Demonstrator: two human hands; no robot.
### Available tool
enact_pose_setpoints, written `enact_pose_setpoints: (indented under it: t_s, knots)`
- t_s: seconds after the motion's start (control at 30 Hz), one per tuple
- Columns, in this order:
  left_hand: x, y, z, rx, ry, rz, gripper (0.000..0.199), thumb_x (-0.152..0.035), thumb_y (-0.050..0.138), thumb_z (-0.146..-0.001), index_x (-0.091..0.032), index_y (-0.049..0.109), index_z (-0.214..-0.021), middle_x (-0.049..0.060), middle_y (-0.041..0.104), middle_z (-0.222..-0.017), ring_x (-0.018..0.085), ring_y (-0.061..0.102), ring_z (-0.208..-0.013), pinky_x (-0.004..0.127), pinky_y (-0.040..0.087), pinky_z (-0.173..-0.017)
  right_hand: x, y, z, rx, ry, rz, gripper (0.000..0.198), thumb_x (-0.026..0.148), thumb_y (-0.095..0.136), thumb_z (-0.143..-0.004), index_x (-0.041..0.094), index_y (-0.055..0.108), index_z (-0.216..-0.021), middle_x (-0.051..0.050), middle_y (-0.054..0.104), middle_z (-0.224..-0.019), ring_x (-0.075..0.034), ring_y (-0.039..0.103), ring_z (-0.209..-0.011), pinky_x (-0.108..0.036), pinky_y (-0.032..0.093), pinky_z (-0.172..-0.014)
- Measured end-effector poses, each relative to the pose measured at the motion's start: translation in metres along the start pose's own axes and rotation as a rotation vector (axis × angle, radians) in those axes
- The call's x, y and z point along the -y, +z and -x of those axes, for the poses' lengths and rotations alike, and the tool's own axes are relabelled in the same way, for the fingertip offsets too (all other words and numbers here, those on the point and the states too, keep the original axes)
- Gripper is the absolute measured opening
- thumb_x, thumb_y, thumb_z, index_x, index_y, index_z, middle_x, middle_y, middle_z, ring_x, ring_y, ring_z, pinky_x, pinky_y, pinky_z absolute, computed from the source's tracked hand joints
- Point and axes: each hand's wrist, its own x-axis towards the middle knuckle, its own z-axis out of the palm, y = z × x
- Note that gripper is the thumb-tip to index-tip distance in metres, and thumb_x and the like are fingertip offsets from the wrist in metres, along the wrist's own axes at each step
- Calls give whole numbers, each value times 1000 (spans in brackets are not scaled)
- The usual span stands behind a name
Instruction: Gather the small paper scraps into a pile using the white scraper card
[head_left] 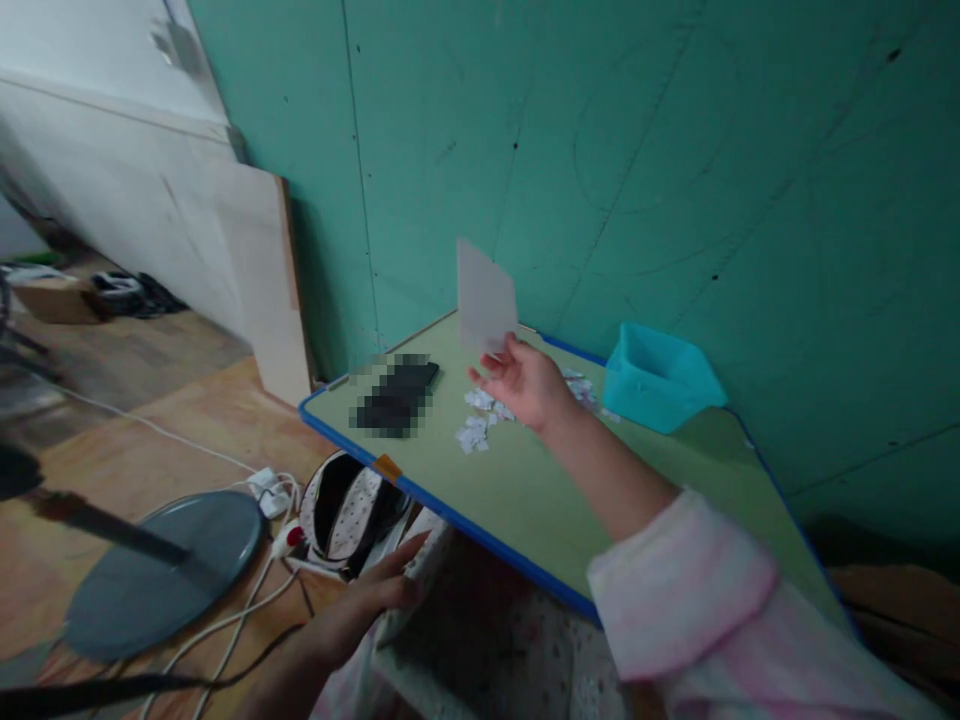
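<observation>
A thin white card (486, 300) is held up above the table, pinched at its lower edge by my right hand (521, 380). The other fingers of that hand are loosely curled. Beneath it lie small scraps of white paper (474, 434) in loose piles, partly hidden by the hand. Down at the table's front edge, my left hand (375, 595) grips the rim of a whitish speckled bin (439, 560). Its thumb side shows, while part of the fingers is hidden at the rim.
A blue plastic bin (660, 380) stands at the back right of the green table (525, 500). A dark, pixelated flat object (397, 398) lies on the left. On the floor are a patterned bag (349, 515), cables, a power strip (268, 490) and a round grey base (165, 570).
</observation>
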Motion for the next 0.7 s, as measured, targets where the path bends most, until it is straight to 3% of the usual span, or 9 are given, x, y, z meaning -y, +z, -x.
enact_pose_setpoints:
  t_s: [0.17,0.37,0.43,0.57,0.7]
  knots:
    - [19,-18,-4,-125,23,-21,77,-27,52,-54,-16,40,-130,6,55,-126,33,26,-128,47,23,-101,-42,30,-56,104,154,-6,18,20,37,-85,19,51,-74,5,62,-57,-9,58,-62,-47,30,-94]
    - [38,-37,-17,-104,44,12,70,-18,52,-54,-21,49,-124,1,72,-94,33,53,-105,43,37,-89,-70,34,-82,68,200,86,19,20,36,-84,19,52,-75,5,61,-58,-9,58,-62,-48,25,-95]
    - [39,-37,-18,-90,45,20,71,-18,51,-55,-18,46,-127,2,72,-92,33,55,-103,44,36,-90,-68,30,-84,37,171,122,19,20,36,-84,19,52,-75,5,61,-59,-8,57,-63,-47,24,-96]
    - [31,-30,-15,-13,35,112,74,-20,50,-57,-18,40,-130,3,65,-112,32,48,-113,44,34,-93,-49,24,-80,-25,65,198,16,22,36,-84,20,49,-75,7,60,-60,-7,57,-63,-42,27,-94]
    - [24,-25,-12,-60,21,23,72,-20,52,-57,-18,43,-128,4,61,-118,32,38,-121,44,29,-97,-10,22,-55,-42,-49,254,9,21,41,-82,20,48,-76,5,59,-61,-8,55,-56,-31,39,-77]
